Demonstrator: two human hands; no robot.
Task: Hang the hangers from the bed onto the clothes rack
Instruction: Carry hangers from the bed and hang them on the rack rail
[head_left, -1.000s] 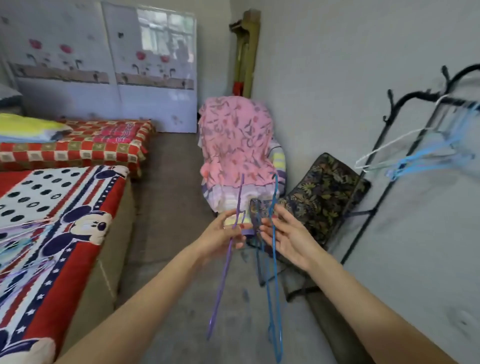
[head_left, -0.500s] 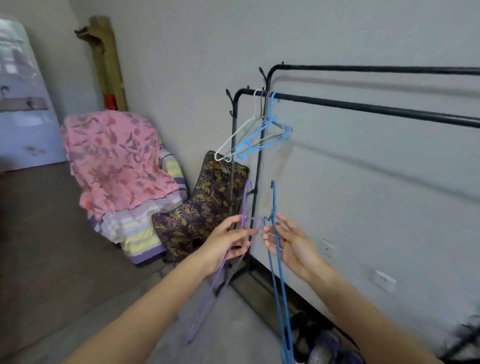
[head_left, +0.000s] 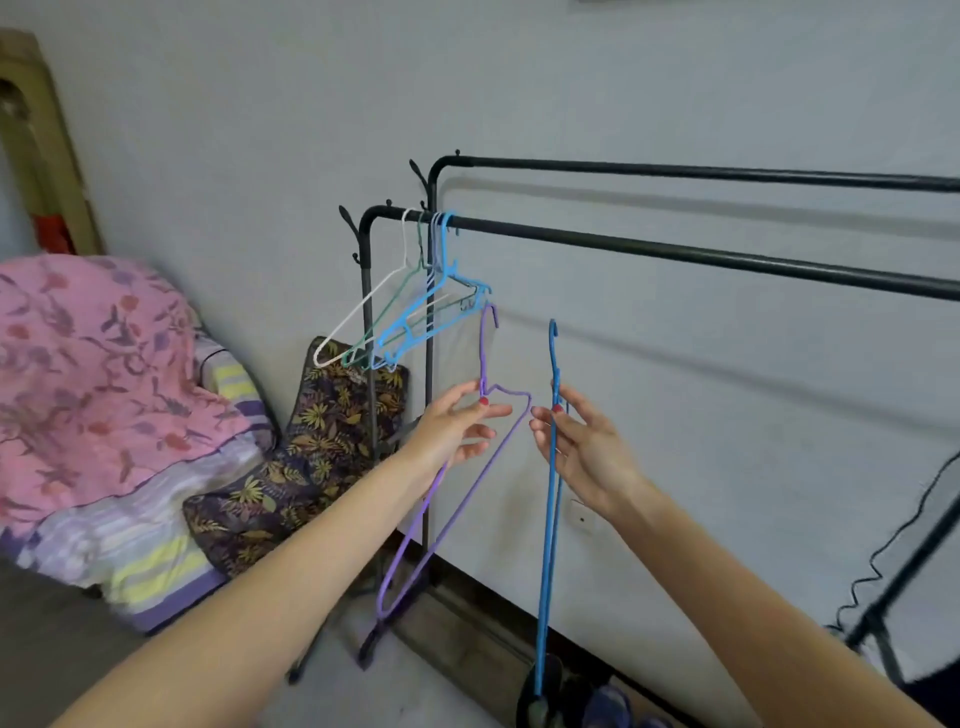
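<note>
My left hand (head_left: 457, 423) pinches a purple hanger (head_left: 470, 483) near its neck, hook up, body hanging down to the left. My right hand (head_left: 582, 447) pinches a blue hanger (head_left: 548, 519) seen edge-on, its hook just below the rail. Both hands are below the black clothes rack (head_left: 675, 252), whose nearer rail runs right from the corner post. Several hangers (head_left: 415, 312), white, green and blue, hang bunched at the rail's left end. The bed is out of view.
A second, higher rail (head_left: 701, 171) runs behind the first, against the grey wall. A pink flowered blanket (head_left: 93, 374) over a striped pile and a dark floral cushion (head_left: 332, 426) sit left of the rack. Shoes (head_left: 587, 701) lie on the floor below.
The view has swung right from the bed side of the room to face the rack. Both hands have risen toward the rail, and the two hangers have spread apart.
</note>
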